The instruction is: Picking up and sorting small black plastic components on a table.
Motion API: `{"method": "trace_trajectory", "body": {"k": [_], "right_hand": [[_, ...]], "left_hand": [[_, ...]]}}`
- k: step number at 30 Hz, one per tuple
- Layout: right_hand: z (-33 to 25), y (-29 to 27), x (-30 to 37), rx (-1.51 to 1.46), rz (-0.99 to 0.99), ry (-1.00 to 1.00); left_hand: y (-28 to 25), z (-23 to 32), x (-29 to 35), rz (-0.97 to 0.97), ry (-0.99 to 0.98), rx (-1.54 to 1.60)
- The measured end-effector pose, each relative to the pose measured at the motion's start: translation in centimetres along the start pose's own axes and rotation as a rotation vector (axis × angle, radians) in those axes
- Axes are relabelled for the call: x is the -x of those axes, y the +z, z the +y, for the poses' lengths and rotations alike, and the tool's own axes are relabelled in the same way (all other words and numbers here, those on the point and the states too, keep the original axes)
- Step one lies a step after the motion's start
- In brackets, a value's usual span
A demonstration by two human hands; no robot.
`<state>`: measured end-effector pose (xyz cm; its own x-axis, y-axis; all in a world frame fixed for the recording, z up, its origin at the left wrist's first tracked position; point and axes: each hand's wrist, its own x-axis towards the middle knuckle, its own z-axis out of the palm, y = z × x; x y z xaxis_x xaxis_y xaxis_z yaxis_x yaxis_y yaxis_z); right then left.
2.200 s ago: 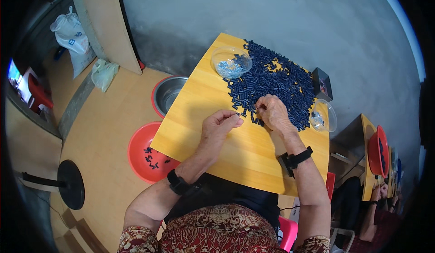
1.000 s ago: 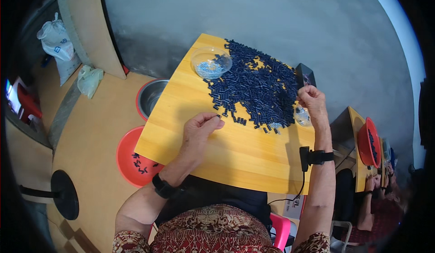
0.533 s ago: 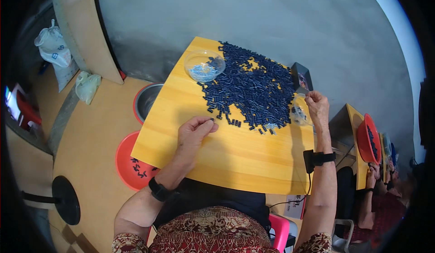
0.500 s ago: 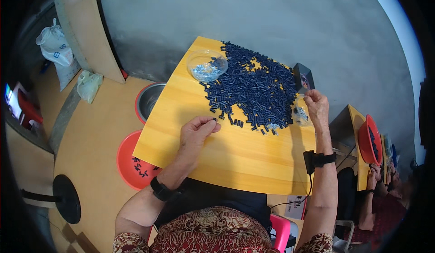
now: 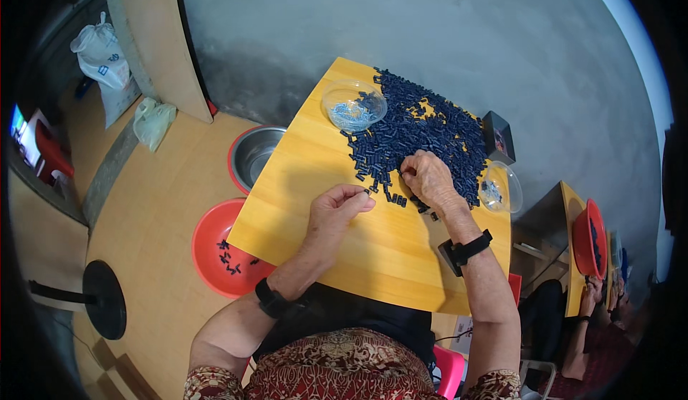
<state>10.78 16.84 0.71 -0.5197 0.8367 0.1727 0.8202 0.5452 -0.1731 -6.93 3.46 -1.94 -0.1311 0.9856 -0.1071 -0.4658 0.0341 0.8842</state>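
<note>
A wide heap of small black plastic pieces (image 5: 448, 131) covers the far part of the yellow wooden table (image 5: 387, 264). My left hand (image 5: 331, 217) is closed in a pinch just in front of the heap, with a small black plastic piece (image 5: 367, 192) showing at its fingertips. Over the heap's near edge is my right hand (image 5: 431, 181), thumb and fingers pressed together; what they hold, if anything, is hidden. A clear round tub (image 5: 378, 119) of silvery metal pieces stands at the far left of the heap. Another clear tub (image 5: 512, 187) with small pieces stands at the right edge.
A black open box (image 5: 499, 138) sits at the table's right back corner. Left of the table are a red basin (image 5: 206, 264) with several black pieces and a steel bowl (image 5: 264, 153). At the far right, another person works beside a red basin (image 5: 586, 246).
My right hand has moved left from the clear tub at the right edge to the heap's near edge. My left hand keeps its pinch. The whole view has shifted slightly.
</note>
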Motion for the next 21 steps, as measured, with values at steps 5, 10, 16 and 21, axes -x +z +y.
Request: {"method": "trace_trajectory", "body": {"k": [5, 10, 16, 21], "right_hand": [[0.0, 0.4, 0.0, -0.017, -0.015, -0.036], [-0.7, -0.2, -0.3, -0.128, -0.007, 0.025], [-0.9, 1.1, -0.9, -0.165, -0.066, 0.030], [-1.1, 1.5, -0.7, -0.095, -0.019, -0.054]], "left_hand": [[-0.2, -0.1, 0.0, -0.005, 0.016, 0.019], [-0.2, -0.3, -0.1, -0.004, 0.003, 0.022], [0.0, -0.3, -0.1, 0.002, -0.014, 0.019], [0.0, -0.3, -0.1, 0.004, -0.020, 0.017]]}}
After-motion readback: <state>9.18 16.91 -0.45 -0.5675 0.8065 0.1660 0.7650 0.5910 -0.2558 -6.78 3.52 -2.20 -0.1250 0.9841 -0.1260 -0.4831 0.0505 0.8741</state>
